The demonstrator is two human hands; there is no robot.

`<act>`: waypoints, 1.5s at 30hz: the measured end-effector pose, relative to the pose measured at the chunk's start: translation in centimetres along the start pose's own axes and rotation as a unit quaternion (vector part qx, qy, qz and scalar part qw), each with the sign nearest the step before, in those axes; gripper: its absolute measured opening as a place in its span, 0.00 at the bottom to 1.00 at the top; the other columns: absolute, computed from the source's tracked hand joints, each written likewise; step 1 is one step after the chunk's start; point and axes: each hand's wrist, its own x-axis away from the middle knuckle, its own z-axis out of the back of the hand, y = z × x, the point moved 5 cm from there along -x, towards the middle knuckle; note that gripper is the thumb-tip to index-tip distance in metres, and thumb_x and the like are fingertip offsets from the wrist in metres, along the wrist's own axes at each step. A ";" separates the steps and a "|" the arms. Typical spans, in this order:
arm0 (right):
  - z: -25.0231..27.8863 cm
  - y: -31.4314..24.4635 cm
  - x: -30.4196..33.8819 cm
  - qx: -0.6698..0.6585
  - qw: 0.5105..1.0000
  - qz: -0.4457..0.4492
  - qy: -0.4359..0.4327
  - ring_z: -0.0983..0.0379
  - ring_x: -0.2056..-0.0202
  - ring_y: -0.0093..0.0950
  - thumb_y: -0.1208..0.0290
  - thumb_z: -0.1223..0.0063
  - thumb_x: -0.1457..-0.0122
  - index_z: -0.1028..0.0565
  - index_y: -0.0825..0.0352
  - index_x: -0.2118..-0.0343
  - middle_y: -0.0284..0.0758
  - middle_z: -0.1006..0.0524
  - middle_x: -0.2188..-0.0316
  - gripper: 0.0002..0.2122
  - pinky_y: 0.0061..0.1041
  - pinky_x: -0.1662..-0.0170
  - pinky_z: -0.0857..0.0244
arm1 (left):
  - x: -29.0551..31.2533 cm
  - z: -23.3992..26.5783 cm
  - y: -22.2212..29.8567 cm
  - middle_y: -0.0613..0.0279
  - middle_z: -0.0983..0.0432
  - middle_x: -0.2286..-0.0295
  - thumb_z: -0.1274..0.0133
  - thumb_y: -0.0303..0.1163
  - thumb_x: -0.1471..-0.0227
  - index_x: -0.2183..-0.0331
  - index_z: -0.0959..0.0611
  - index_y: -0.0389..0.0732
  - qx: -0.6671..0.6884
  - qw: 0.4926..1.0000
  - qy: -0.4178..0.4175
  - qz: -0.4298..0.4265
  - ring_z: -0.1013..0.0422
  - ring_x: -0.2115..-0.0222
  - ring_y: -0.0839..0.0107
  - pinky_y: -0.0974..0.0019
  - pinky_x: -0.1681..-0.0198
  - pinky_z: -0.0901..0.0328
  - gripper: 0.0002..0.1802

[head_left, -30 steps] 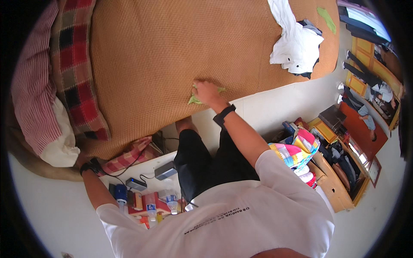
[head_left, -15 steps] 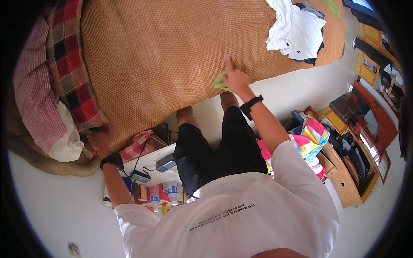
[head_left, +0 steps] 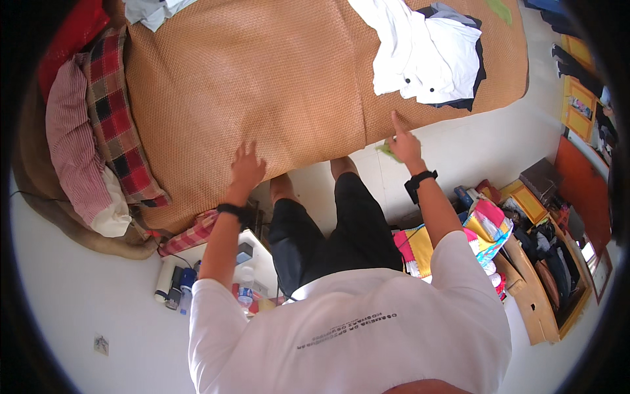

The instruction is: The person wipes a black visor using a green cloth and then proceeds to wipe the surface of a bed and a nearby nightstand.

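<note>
My right hand [head_left: 407,146] is at the near edge of the bed with its index finger stretched out. The other fingers are curled round a small light-green cloth [head_left: 387,152], which hangs below the hand. My left hand [head_left: 247,167] has its fingers spread over the near edge of the brown woven mat [head_left: 262,72] and holds nothing. Whether it touches the mat, I cannot tell. Just beyond my right hand, a white garment with dark buttons [head_left: 426,59] lies on top of dark clothes [head_left: 478,82] on the mat.
A striped pillow [head_left: 75,138] and a checked cloth [head_left: 121,118] lie at the bed's left end. Pale cloth [head_left: 157,10] sits at the far left. Bottles [head_left: 246,289] stand low at left. Colourful bedding [head_left: 485,230] and a full open box [head_left: 535,289] stand at right.
My left hand has moved right from the checked cloth to over the mat. My right hand has shifted right and slightly nearer, carrying the green cloth.
</note>
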 end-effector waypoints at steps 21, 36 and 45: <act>5.8 5.4 -3.2 0.036 0.999 0.019 0.011 0.24 0.64 0.45 0.66 0.50 0.46 0.33 0.51 0.42 0.43 0.21 0.63 0.25 0.45 0.61 0.29 | -7.0 -3.0 13.8 0.38 0.55 0.38 0.48 0.49 0.46 0.36 0.46 0.43 -0.033 0.991 -0.094 0.092 0.52 0.38 0.39 0.36 0.42 0.46 0.43; 9.9 25.2 -8.1 -0.165 0.983 0.032 -0.072 0.22 0.63 0.40 0.61 0.46 0.43 0.20 0.66 0.64 0.42 0.19 0.67 0.13 0.35 0.60 0.31 | -9.3 -11.3 37.2 0.45 0.26 0.54 0.46 0.55 0.49 0.49 0.26 0.34 0.060 0.997 -0.053 -0.020 0.27 0.55 0.48 0.53 0.54 0.31 0.36; 21.0 48.3 -16.9 -0.073 0.970 -0.227 0.038 0.25 0.58 0.49 0.39 0.61 0.40 0.23 0.68 0.62 0.48 0.20 0.64 0.30 0.46 0.56 0.33 | -10.2 -13.0 39.3 0.46 0.22 0.62 0.46 0.56 0.49 0.61 0.19 0.37 0.022 0.976 0.037 0.212 0.25 0.59 0.51 0.54 0.57 0.31 0.30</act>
